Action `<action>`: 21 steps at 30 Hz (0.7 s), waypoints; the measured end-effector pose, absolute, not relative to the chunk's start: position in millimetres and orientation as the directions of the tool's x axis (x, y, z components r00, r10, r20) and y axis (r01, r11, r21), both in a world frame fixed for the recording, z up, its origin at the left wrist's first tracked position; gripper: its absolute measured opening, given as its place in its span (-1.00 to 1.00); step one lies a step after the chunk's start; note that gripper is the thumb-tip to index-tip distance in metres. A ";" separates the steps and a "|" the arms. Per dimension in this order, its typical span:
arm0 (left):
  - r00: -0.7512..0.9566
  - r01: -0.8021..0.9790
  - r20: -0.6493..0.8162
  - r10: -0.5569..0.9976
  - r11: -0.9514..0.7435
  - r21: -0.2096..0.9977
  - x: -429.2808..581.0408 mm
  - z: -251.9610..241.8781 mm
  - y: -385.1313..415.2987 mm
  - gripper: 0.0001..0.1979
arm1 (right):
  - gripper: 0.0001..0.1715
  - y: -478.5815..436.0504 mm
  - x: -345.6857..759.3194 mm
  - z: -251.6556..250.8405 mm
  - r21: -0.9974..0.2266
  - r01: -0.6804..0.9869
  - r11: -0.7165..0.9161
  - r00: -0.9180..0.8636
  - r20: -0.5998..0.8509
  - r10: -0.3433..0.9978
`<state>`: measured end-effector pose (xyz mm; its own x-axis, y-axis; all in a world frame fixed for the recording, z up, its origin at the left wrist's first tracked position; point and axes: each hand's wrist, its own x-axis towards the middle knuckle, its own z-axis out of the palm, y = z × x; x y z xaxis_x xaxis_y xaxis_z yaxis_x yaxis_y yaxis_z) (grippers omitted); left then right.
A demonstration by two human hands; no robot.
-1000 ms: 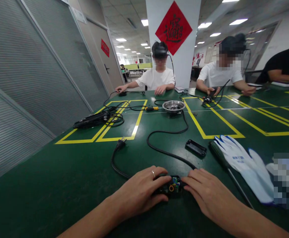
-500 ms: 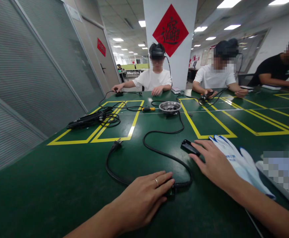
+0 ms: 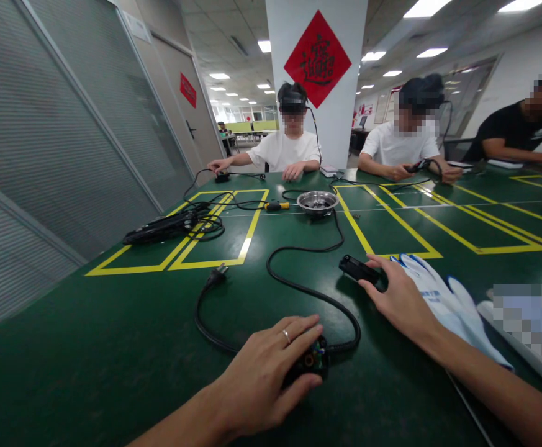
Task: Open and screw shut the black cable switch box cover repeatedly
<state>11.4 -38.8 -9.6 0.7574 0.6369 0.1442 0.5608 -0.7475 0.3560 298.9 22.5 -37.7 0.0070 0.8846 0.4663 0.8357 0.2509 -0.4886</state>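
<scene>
My left hand, with a ring on one finger, is closed over a small black housing at the near middle of the table. Circuit parts show in the housing's open top, and black cables leave it on both sides. One cable ends in a two-pin plug lying to the left. My right hand grips the near end of a black plastic cover between thumb and fingers, with the cover's far end tilted up off the table. White gloves with blue edges lie beside my right forearm.
A metal bowl and a yellow-black screwdriver are farther back. Bundled black cables lie at left within yellow tape outlines. Several people sit across the green table. A pixelated flat object is at right.
My right hand has taken hold of the cover and raised it slightly. My left hand's fingers have shifted, showing more of the circuit parts. Across the table, a person's hands have moved with a dark item.
</scene>
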 end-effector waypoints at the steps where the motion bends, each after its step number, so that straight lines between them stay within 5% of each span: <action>1: 0.726 0.570 0.188 0.662 -0.731 0.376 9.2 -10.5 -36.9 -0.47 | -0.42 21.7 299.1 -33.7 -0.518 0.822 0.238 0.037 0.465 0.884; 4: 0.604 0.585 0.281 0.746 -0.654 0.480 4.6 -10.2 -30.8 -0.61 | -0.45 11.6 293.7 -19.0 -0.611 0.761 0.221 0.109 0.455 0.884; 7: 0.456 0.561 0.255 0.853 -0.498 0.661 9.8 -4.6 -30.7 -0.62 | -0.48 -12.0 273.3 -4.8 -0.820 0.518 0.244 0.107 0.346 0.932; 13: 0.383 0.153 0.119 0.916 -0.190 0.970 38.7 7.8 -46.2 -0.61 | -0.53 -61.5 223.1 3.3 -0.972 0.164 0.168 -0.236 0.127 0.964; 16: 0.394 0.193 0.211 0.894 -0.305 0.933 30.7 17.4 -46.6 -0.62 | -0.57 -64.0 223.8 0.3 -0.956 0.194 0.219 -0.226 0.174 0.959; 18: 0.486 0.385 0.313 0.816 -0.521 0.761 16.1 25.1 -43.3 -0.55 | -0.62 -57.9 233.7 -2.2 -0.935 0.245 0.256 -0.117 0.234 0.965; 21: 0.665 0.591 0.186 0.723 -0.662 0.460 -2.2 30.7 -38.1 -0.44 | -0.70 -45.0 251.8 -6.8 -0.920 0.289 0.266 0.076 0.298 0.951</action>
